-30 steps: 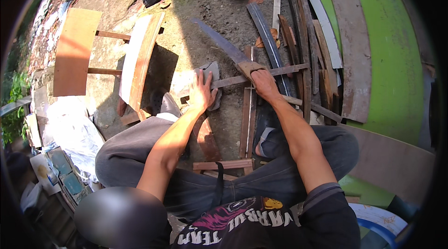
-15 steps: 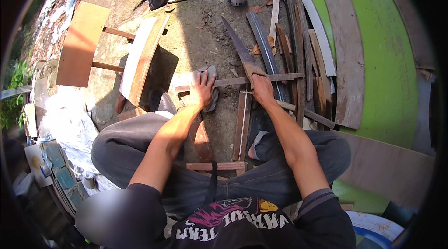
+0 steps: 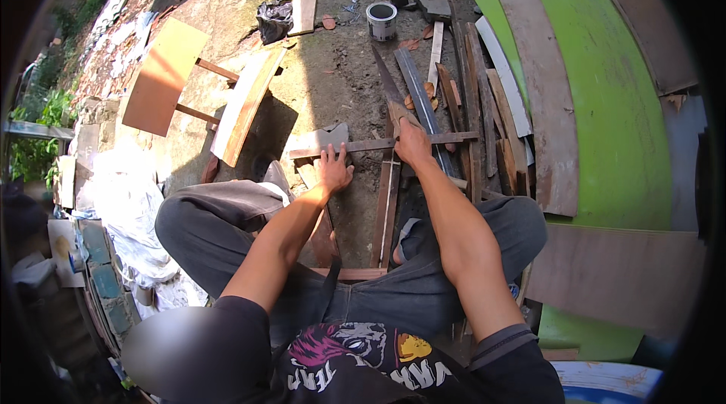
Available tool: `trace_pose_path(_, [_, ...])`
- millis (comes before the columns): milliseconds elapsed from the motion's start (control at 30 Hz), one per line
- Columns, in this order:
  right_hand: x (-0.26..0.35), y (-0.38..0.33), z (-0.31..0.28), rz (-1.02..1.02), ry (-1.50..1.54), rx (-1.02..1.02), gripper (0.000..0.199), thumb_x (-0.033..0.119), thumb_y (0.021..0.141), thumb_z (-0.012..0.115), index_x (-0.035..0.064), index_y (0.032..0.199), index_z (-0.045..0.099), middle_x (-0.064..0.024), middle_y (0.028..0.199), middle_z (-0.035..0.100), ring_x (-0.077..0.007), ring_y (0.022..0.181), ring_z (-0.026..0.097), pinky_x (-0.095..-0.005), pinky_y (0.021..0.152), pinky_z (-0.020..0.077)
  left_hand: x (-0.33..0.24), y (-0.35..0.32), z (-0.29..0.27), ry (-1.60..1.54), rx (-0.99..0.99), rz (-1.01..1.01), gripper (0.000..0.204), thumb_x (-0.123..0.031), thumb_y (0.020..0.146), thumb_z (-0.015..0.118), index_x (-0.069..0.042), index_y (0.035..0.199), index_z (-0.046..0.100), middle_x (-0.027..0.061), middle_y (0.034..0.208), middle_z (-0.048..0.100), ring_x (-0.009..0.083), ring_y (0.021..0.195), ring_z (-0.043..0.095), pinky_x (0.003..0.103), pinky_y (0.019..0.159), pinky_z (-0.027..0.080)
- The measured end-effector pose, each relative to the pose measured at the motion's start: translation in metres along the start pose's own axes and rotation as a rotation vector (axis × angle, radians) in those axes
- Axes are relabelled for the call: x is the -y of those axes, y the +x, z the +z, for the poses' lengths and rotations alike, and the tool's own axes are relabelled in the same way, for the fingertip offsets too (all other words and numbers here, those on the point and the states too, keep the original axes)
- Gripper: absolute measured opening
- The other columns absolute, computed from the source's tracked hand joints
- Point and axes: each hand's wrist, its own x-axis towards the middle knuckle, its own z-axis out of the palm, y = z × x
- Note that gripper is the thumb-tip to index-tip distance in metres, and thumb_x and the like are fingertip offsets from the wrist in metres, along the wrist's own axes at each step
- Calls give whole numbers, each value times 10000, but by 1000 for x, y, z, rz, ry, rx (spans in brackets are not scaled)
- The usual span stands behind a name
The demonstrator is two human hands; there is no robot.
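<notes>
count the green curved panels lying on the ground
3: a large green panel at right, a narrow green strip left of the brown board beside it, a green piece lower right. More may be hidden.

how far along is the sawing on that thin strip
Done: the wood strip lies crosswise over the upright boards, pinned by the left hand. In hand: the right hand grips the handsaw, its blade meeting the strip. Left: the strip looks uncut through, both ends in one line; cut depth is unclear.
</notes>
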Motion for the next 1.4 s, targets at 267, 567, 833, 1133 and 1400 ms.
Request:
trace_pose_path(267, [6,-32,-1,165,132,33,314,199,876,652,15,1091,515,-237,1166,614,-431,1142,551,-514,923,454,-13,-16,-38,32,-31,64,702,-397,867,638,-74,1443,398,256,1502,345,442,1372,340,509,1117,331])
trace_pose_path(567, [-33,-48,45,7,26,19,356,68,808,590,8,1126,442,-289,1069,627,-463,1049,584,-535,895,457,-12,-15,-32,256,-57,360,634,-234,866,594,-2,1423,400,181,1506,378,330,1385,379,425,1125,348])
trace_pose_path(833, [-33,-15,62,10,11,53,342,116,829,627,-2,1087,436,-291,1080,616,-461,1069,569,-532,904,447,-10,10,-31,517,12,301,552,-209,928,488,-63,1454,402,147,1527,370,274,1375,411,434,1163,255])
trace_pose_path(1133, [-30,-4,71,113,-7,184,383,203,859,663,3,1108,452,-272,1144,608,-460,1109,558,-510,938,451,-14,48,-71,373,422,279,364,-231,999,433,-125,1316,577,49,1361,580,259,1213,587,380,1052,405])
trace_pose_path(1400, [-38,10,72,147,-6,222,442,301,889,648,-17,1109,433,-339,1071,604,-501,1075,554,-534,909,447,-9,53,-59,404,322,368,376,-233,1009,399,-135,1328,572,23,1380,569,207,1232,575,390,1052,392])
